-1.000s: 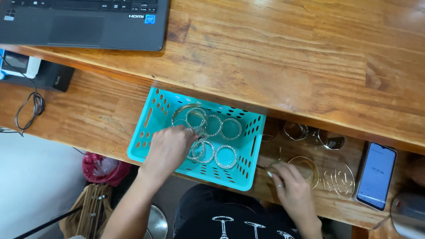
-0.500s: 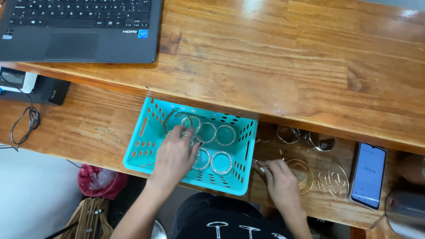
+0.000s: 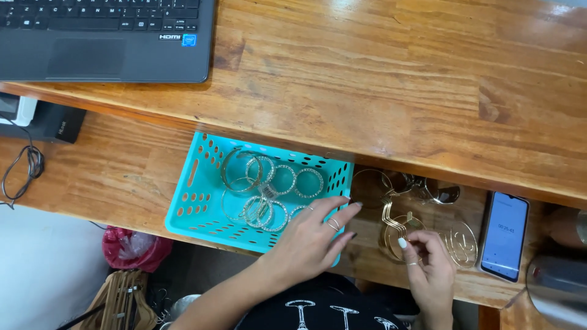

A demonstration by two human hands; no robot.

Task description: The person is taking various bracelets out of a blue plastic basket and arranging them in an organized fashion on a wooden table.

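Sorting of bangles [image 3: 272,189]: left hand [image 3: 312,235] spread over turquoise basket [image 3: 189,201] at centre, right hand [image 3: 428,269] pinching gold ornament [image 3: 397,229], lower right; next, careful lift.

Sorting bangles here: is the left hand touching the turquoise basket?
Touching: the head view shows the left hand lying across the turquoise basket at its right corner.

I see a wooden desk [image 3: 397,73] with warm, glossy planks and a lower wooden shelf [image 3: 110,177] under its edge. Bright light reflects on the top. Below left, the floor [image 3: 36,269] looks pale.
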